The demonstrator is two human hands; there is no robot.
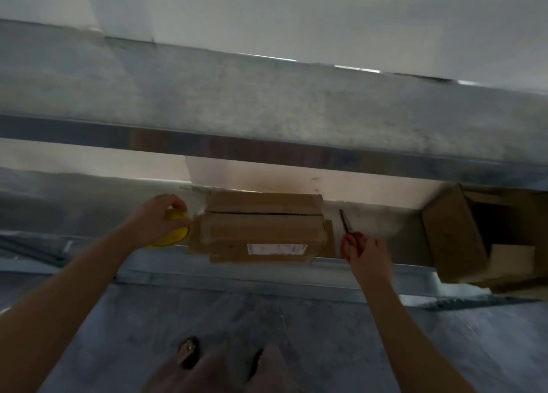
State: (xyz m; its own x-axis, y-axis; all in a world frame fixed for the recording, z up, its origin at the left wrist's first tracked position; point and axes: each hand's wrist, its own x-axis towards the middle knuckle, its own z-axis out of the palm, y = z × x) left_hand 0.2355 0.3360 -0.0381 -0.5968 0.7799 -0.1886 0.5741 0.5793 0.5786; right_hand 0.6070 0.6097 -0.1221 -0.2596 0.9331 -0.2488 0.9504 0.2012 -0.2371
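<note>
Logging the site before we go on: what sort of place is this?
Likely a storeroom or packing area: metal shelving, a cardboard box on it, an open carton to its right, tape roll and scissors held beside the box.

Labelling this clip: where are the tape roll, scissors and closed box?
tape roll point(173, 238), head view, yellow lower side.
scissors point(345, 221), head view, dark blades.
closed box point(261, 229), head view, front face.

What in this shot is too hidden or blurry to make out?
All in the head view:
The label on the cardboard box: too blurred to read.
The yellow roll: partly covered by the left hand.
The scissors: red handles partly hidden by the right hand.
The open box at right: inside too dark to see.
</note>
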